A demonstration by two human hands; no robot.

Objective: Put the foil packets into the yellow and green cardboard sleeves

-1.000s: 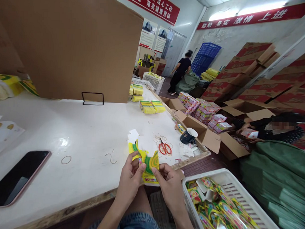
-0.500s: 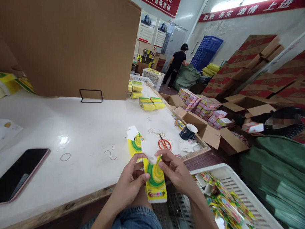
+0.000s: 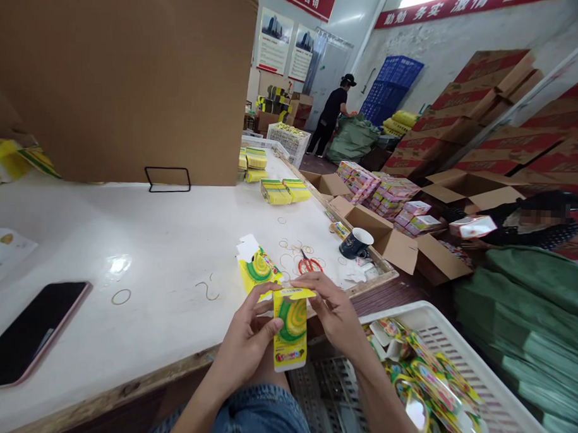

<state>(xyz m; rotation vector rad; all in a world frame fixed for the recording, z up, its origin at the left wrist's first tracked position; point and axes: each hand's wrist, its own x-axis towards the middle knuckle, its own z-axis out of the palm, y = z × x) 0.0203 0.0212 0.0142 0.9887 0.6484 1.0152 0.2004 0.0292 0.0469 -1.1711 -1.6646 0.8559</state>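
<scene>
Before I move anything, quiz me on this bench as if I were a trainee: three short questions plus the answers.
1. True or false: the phone lies to the left of the scissors on the white tabletop.
2. Which is nearest the scissors? a) phone b) mug c) wire stand
3. Fill in: the left hand has its ____ on the front of the yellow carton.
Key: 1 true; 2 b; 3 thumb.

Tabletop [image 3: 165, 237]: smooth, glossy white, light glare. Table edge [image 3: 136, 388]: rough, worn wood. Big panel [image 3: 132, 78]: matt brown cardboard. Held box [image 3: 292, 330]: printed card, slight sheen. Phone [image 3: 31, 334]: glossy dark screen. Scissors [image 3: 310, 264]: red handles, plastic-looking. Mug [image 3: 356, 243]: glossy dark outside. Basket [image 3: 459, 355]: white plastic, slotted; glossy packets [image 3: 441, 398] inside. Shorts [image 3: 263, 414]: blue denim, matt. Right-side sacks [image 3: 508, 300]: creased green woven-looking plastic.
</scene>
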